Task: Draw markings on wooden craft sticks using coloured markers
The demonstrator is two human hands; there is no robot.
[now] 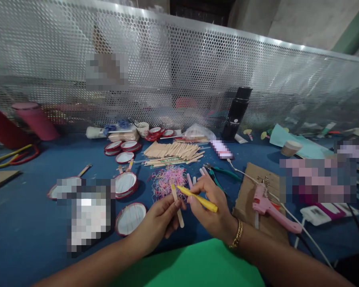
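My bare left forearm (92,259) slants from eight o'clock towards two; my bare right forearm (275,251) slants from four towards ten. My left grip (161,217) sits near six o'clock, thumb pressed inward in a pinch, the lower fingers curled. My right grip (212,219), at five o'clock, is bent as for writing, forefinger (202,185) arched, just beside the left.

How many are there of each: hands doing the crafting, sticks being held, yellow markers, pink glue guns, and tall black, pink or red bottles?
Hands: 2, the left hand and right hand
Held sticks: 1 wooden stick
Markers: 1 yellow marker
Glue guns: 1 pink glue gun
Tall bottles: 3, a black bottle, pink bottle and red bottle
Total: 8
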